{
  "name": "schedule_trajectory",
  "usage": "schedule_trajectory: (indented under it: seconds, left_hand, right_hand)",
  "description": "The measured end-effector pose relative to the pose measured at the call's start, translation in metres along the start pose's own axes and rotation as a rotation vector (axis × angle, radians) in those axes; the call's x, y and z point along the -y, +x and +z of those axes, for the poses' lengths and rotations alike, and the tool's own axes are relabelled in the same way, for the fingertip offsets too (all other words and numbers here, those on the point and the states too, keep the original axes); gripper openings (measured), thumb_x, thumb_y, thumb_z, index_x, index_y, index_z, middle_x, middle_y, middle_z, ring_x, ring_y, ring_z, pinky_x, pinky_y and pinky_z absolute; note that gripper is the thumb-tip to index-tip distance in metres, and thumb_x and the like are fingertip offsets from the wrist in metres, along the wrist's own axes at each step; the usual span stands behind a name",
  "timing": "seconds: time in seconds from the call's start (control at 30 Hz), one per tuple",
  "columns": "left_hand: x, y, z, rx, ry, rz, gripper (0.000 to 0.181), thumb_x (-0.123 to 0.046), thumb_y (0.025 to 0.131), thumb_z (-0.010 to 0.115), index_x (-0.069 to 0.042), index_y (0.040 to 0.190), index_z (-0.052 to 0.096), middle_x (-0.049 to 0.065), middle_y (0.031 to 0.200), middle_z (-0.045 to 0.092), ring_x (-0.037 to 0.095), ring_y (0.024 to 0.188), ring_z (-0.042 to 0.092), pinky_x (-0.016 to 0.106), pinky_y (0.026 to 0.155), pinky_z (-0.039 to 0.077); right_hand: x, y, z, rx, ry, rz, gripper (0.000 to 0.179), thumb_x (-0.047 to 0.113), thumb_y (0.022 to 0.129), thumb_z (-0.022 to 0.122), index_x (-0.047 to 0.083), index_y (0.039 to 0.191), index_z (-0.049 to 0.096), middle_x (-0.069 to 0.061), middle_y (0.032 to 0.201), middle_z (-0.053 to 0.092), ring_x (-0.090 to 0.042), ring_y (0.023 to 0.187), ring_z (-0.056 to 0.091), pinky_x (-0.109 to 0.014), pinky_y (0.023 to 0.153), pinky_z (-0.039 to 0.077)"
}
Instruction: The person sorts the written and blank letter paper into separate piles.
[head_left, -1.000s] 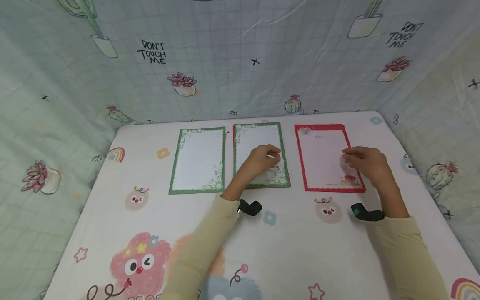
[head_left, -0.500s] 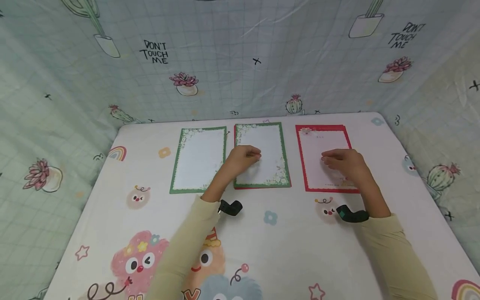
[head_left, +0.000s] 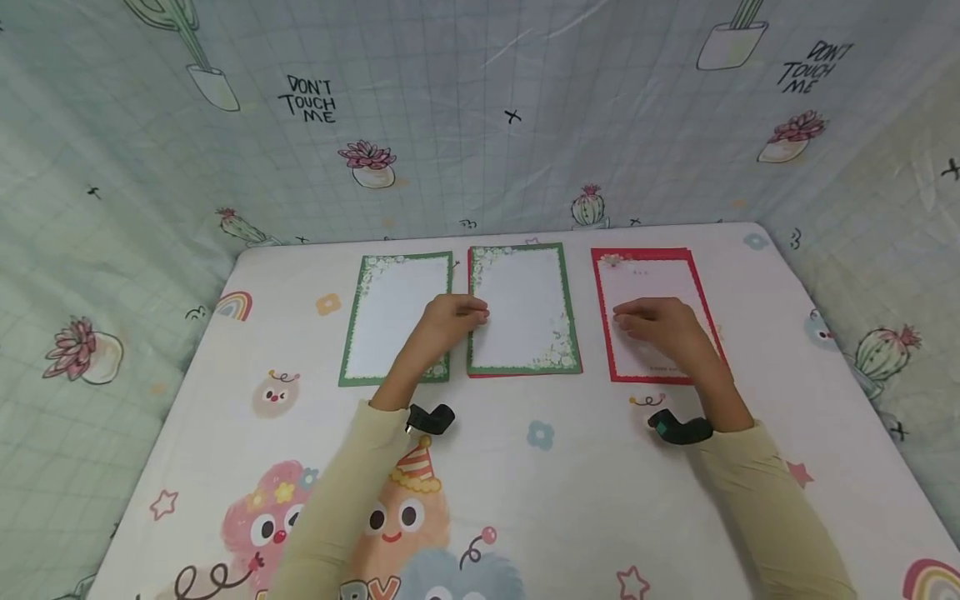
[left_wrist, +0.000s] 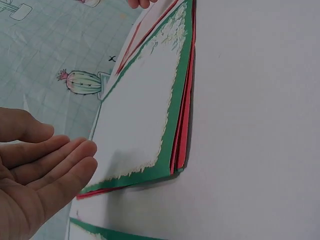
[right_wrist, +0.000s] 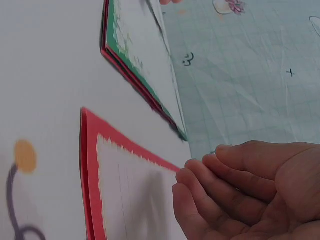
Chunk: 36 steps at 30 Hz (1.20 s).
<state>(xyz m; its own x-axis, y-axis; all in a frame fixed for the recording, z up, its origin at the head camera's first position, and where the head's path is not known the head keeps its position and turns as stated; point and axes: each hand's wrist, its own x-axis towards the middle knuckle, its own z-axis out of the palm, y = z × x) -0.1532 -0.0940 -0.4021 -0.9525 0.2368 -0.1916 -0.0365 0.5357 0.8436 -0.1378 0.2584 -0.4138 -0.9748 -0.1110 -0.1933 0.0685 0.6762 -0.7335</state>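
Note:
Three stacks of bordered paper cards lie in a row. The left green-bordered card [head_left: 397,292] is partly covered by my left hand [head_left: 446,325] in the head view. A middle green-bordered card [head_left: 521,300] lies over red-edged ones, whose layers show in the left wrist view. On the right is a red-bordered pink card [head_left: 660,275], with my right hand [head_left: 663,329] above it. Both hands hold nothing. The left fingers [left_wrist: 65,165] are loosely extended close to the middle stack's near corner, and the right fingers [right_wrist: 220,195] are relaxed over the red card.
The cards lie on a white table cover [head_left: 570,500] printed with cartoon figures and stars. A pale green patterned curtain [head_left: 465,100] hangs behind the table and along both sides. Each wrist wears a black camera mount [head_left: 431,418].
Both hands have moved left. The left hand went from over the middle card to between the left and middle ones; the right from the red card's right edge to over it.

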Motion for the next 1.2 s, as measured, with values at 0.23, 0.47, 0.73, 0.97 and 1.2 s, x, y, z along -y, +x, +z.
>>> schedule_trajectory:
  seconds: [0.23,0.47,0.73,0.97,1.2]
  left_hand:
    - [0.008,-0.003,-0.008,-0.009,-0.004,0.007,0.03,-0.016,0.102,0.062,0.0,0.128,0.067,0.013,0.124,0.07,0.026,0.116,0.066,0.042,0.095,0.054]
    - [0.018,-0.005,-0.013,-0.017,-0.04,0.007,0.033,-0.013,0.103,0.061,0.001,0.133,0.061,0.015,0.124,0.067,0.03,0.117,0.064,0.042,0.093,0.055]
    - [0.024,-0.002,-0.013,-0.013,-0.134,-0.051,0.039,-0.01,0.103,0.059,0.001,0.139,0.055,0.017,0.13,0.061,0.032,0.117,0.063,0.043,0.097,0.055]
    - [0.026,0.002,-0.013,0.011,-0.212,-0.078,0.041,-0.006,0.103,0.058,0.003,0.142,0.05,0.021,0.132,0.057,0.035,0.114,0.065,0.036,0.096,0.056]
    - [0.024,0.007,-0.011,0.036,-0.195,-0.127,0.043,-0.006,0.103,0.056,0.003,0.144,0.048,0.022,0.132,0.054,0.036,0.113,0.066,0.036,0.096,0.056]
  right_hand:
    - [0.009,0.007,0.012,0.031,0.031,-0.012,0.039,0.026,0.099,0.068,0.007,0.132,0.067,-0.018,0.127,0.068,-0.035,0.112,0.063,-0.052,0.095,0.055]
    - [0.017,0.012,0.023,0.063,0.076,0.011,0.039,0.028,0.1,0.066,0.008,0.133,0.066,-0.016,0.125,0.069,-0.031,0.108,0.066,-0.048,0.098,0.053]
    - [0.022,0.019,0.037,0.087,0.114,0.006,0.041,0.026,0.102,0.062,0.004,0.136,0.062,-0.017,0.123,0.069,-0.029,0.103,0.069,-0.046,0.098,0.053]
    - [0.029,0.024,0.045,0.077,0.098,0.017,0.041,0.025,0.103,0.06,0.003,0.139,0.06,-0.018,0.129,0.065,-0.03,0.106,0.063,-0.045,0.098,0.052]
    - [0.034,0.028,0.049,0.084,0.129,0.06,0.04,0.023,0.104,0.059,0.002,0.138,0.06,-0.017,0.12,0.068,-0.026,0.097,0.067,-0.038,0.093,0.051]
